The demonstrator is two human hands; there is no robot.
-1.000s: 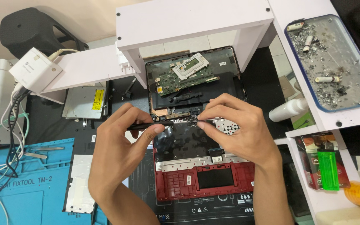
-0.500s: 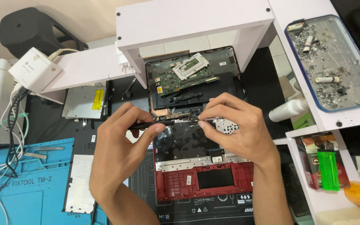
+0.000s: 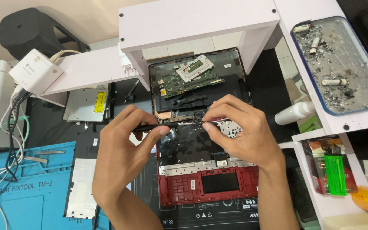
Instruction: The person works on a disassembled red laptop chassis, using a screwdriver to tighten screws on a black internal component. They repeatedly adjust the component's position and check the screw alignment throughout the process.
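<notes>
At the far left we are seeing a white box-shaped power adapter (image 3: pixel 35 70) with grey cables running down past a blue silicone repair mat (image 3: pixel 20 194), and beside it a flat silver optical drive with a yellow label (image 3: pixel 84 104).

Moving in, our left hand (image 3: pixel 124 155) is closing thumb and fingers around a slim black screwdriver-like tool (image 3: pixel 156 126), holding it nearly level so that its tip is pointing right, toward the middle of the opened red-and-black laptop chassis (image 3: pixel 201 170). That chassis is lying on the dark work mat under the white shelf (image 3: pixel 199 19), its green circuit board (image 3: pixel 184 81) exposed at the far end.

Our right hand (image 3: pixel 245 136) is pinching something small at the tool's tip; we cannot tell what, since the fingers are hiding it. To do this well, we judge that we should be keeping both wrists braced low, the tool steady and square to the part, and pressure light so nothing slips onto the board.

Further right a white plastic bottle (image 3: pixel 294 113) is lying on its side, and a shallow blue-rimmed tray of debris (image 3: pixel 341 68) is sitting on the shelf.
</notes>
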